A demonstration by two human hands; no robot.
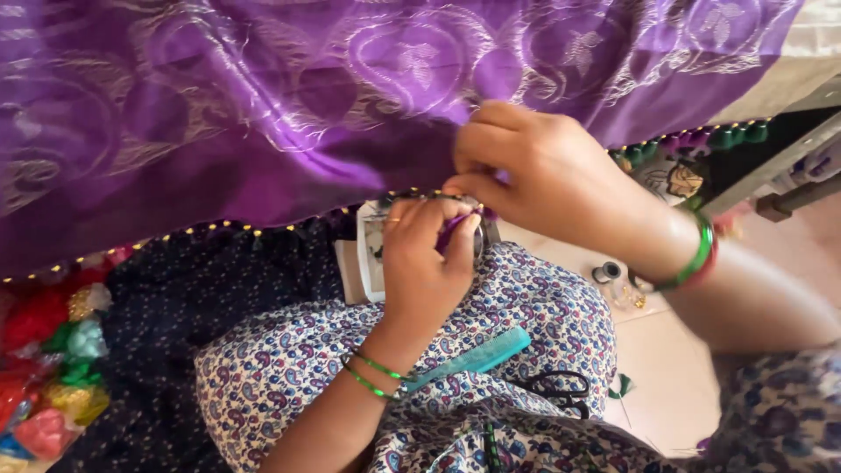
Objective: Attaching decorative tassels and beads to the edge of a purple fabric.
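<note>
A shiny purple cloth (263, 105) with woven paisley patterns hangs across the top, its lower edge trimmed with small gold beads and green and purple tassels (701, 138). My left hand (425, 263) is closed around purple threads (457, 226) at that edge. My right hand (534, 166) pinches the cloth's edge just above, fingertips touching the same threads. Both wrists wear green bangles.
A teal comb (482, 355) and black scissors (556, 385) lie on my paisley-print lap. A white box (372, 254) sits behind my left hand. Colourful tassels (53, 368) are heaped at lower left. Thread spools (606, 272) stand on the tiled floor.
</note>
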